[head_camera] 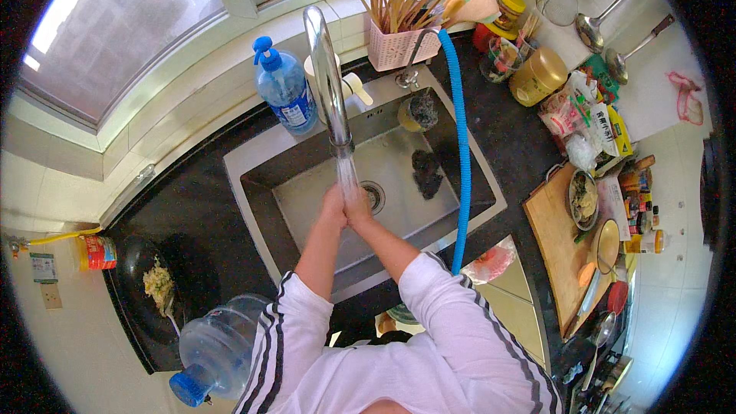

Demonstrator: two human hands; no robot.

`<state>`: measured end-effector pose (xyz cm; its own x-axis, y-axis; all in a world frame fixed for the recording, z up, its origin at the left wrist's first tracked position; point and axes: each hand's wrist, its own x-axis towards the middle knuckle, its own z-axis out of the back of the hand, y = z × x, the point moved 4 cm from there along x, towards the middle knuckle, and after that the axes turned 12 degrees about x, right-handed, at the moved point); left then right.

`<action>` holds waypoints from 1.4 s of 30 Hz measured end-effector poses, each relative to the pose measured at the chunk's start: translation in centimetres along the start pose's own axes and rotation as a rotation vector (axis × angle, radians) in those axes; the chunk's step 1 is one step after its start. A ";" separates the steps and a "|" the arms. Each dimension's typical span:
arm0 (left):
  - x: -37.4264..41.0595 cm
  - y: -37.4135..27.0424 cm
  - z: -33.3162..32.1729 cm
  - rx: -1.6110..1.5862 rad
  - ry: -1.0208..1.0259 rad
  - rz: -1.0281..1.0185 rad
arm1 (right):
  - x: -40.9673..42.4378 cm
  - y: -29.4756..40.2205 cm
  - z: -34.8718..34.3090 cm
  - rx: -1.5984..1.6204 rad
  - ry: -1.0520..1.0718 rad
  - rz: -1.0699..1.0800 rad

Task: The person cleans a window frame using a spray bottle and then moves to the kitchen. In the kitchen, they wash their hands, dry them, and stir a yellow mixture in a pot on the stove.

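My left hand and my right hand are together over the stainless steel sink. Water runs onto them from a curved chrome tap. The stream and the overlap of the hands hide most of my fingers, and I see nothing held in them. Just right of my hands lies the round drain strainer. Dark scouring pads rest on the sink floor, and a steel wool scrubber sits in the sink's back corner.
A blue pump bottle and a pink chopstick basket stand behind the sink. A blue hose crosses its right side. Left are a black pan of food and a water jug. A cutting board with a knife lies right.
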<state>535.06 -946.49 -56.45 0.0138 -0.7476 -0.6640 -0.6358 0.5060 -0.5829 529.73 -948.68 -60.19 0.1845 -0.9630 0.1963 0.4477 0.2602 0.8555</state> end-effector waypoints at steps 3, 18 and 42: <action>-2.6 -0.6 -0.9 -0.012 -0.239 -0.144 | 1.0 6.1 3.4 -0.075 0.175 -0.187; -4.4 2.1 -4.5 0.240 -0.119 0.061 | -3.5 -3.3 0.8 1.167 0.002 -1.147; -0.9 -0.5 -2.0 -0.052 0.203 0.154 | 1.2 4.2 4.5 0.429 0.191 -0.587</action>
<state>533.76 -946.92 -54.63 -0.2382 -0.7368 -0.6327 -0.6571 0.6020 -0.4537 527.90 -949.07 -54.23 0.1863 -0.8963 -0.4025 0.1464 -0.3798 0.9134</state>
